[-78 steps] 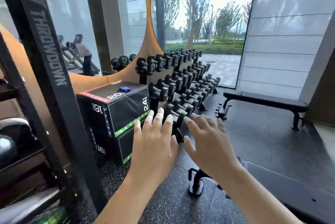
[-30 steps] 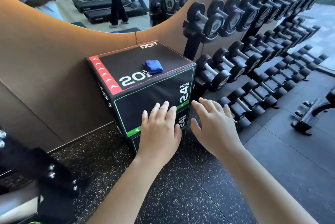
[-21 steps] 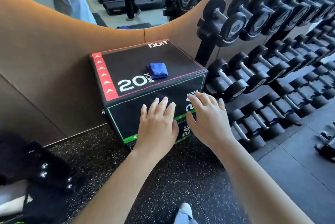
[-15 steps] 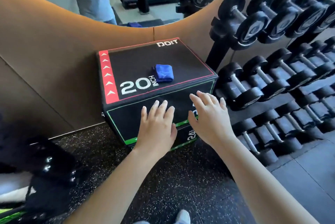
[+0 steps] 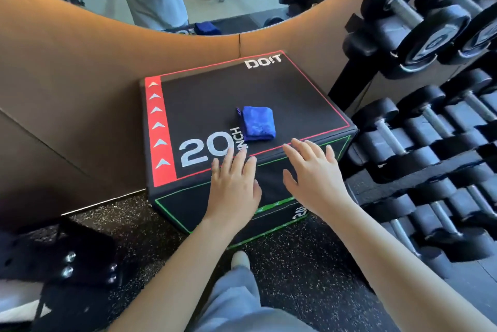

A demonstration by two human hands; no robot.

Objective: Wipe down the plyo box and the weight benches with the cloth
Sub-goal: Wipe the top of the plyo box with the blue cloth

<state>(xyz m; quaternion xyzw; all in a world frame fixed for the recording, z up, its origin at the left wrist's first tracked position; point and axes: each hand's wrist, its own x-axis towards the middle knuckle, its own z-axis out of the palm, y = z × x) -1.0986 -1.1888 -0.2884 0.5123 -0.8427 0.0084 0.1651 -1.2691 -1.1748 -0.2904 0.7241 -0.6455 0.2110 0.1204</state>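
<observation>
While the folded blue cloth lies untouched on the black top of the plyo box, both hands are stretched out over the box's near edge, palms down, and hold nothing. The left hand has its fingers straight and close together, the tips over the white "20 INCH" print. The right hand has its fingers a little spread, the tips at the red border line. I cannot tell whether either hand touches the box.

The cloth sits just beyond the fingertips, ahead of the gap between the two hands and right of the print. Folded into a compact, nearly square pad, it is slightly longer in the direction away from the person. Neither hand is clearly nearer, so a short reach forward by either should take it. The wiping has probably not begun. A dumbbell rack stands just beside the box on the right, and no weight bench is in view
</observation>
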